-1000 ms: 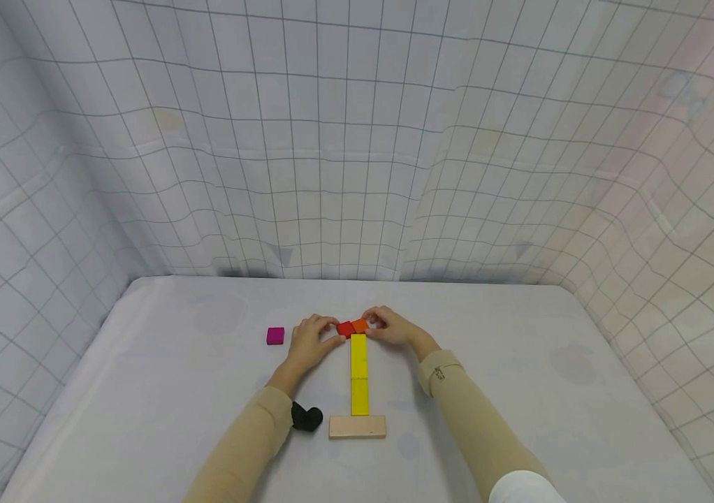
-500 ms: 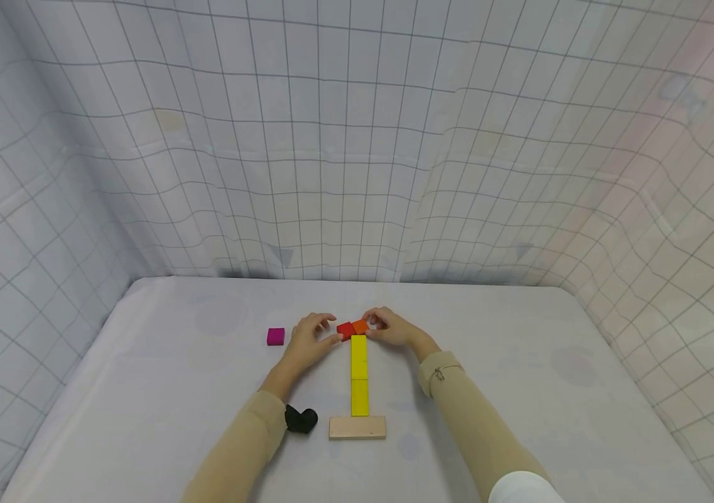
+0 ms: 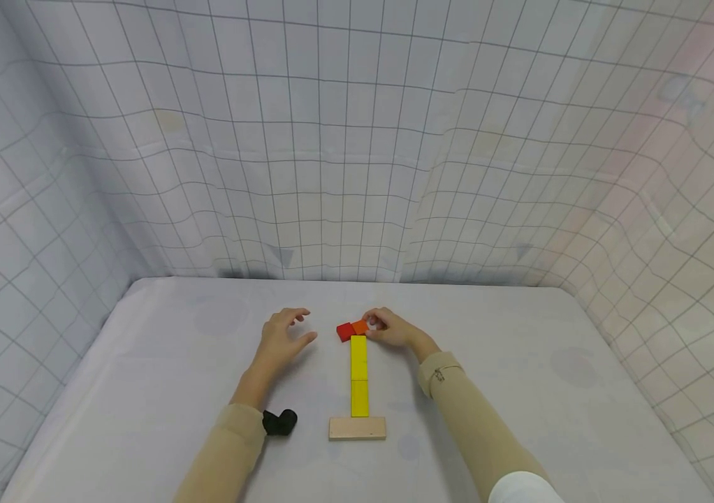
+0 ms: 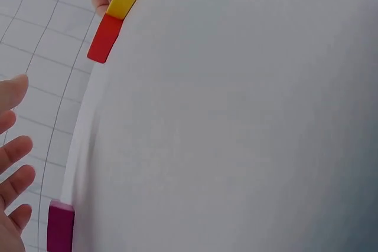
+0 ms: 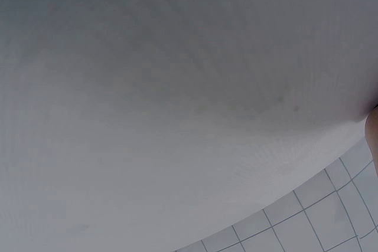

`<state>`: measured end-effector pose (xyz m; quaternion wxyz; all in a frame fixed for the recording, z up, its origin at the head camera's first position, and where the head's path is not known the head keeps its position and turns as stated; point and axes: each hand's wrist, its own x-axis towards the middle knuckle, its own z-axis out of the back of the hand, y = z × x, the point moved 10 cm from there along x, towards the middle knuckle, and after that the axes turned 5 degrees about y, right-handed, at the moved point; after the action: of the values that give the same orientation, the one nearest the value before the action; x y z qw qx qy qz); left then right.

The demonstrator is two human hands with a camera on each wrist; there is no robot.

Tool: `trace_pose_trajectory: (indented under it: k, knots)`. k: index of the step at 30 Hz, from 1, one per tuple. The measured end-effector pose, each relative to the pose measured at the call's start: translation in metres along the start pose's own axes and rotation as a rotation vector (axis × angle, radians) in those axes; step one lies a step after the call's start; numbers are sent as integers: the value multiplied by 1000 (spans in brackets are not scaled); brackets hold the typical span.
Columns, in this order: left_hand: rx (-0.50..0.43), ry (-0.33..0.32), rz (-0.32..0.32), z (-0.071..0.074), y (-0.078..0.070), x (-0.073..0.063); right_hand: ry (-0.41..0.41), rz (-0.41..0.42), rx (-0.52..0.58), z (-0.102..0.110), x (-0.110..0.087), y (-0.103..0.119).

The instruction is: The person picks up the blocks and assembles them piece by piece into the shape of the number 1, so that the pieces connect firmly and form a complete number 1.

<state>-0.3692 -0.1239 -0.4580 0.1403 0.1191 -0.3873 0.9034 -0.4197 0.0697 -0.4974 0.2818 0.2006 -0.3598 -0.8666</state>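
My left hand (image 3: 274, 346) hovers left of the blocks with fingers spread and nothing between them. The magenta block (image 4: 60, 226) shows below its fingertips in the left wrist view; in the head view this hand hides it. My right hand (image 3: 395, 330) pinches the orange block (image 3: 360, 327) at its right side, between thumb and fingertips. Against the orange block lies a tilted red block (image 3: 344, 332). Two yellow blocks (image 3: 359, 358) run end to end from these toward the plain wooden block (image 3: 357, 428), which lies crosswise nearest me. Only a sliver of skin shows in the right wrist view.
A white cloth covers the table (image 3: 508, 391). Behind it and at both sides hang white sheets (image 3: 357, 175) with a grid pattern. A black wrist mount (image 3: 279, 423) sticks out beside my left sleeve.
My left hand has let go of the red block and moved left, over where the magenta block was visible. The right hand stays at the orange block.
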Motion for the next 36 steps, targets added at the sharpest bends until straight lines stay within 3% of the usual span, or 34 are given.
trace_pose_trajectory:
  k: [12,23,36]
  knots:
    - [19,1,53,26,38,-13,-1,-1,0,-1,2,-6]
    - [2,63,116,30,63,-23,2,-13,3,0,1,-4]
    - [61,78,81,35,64,-26,-10,-31,-15,0,4,-7]
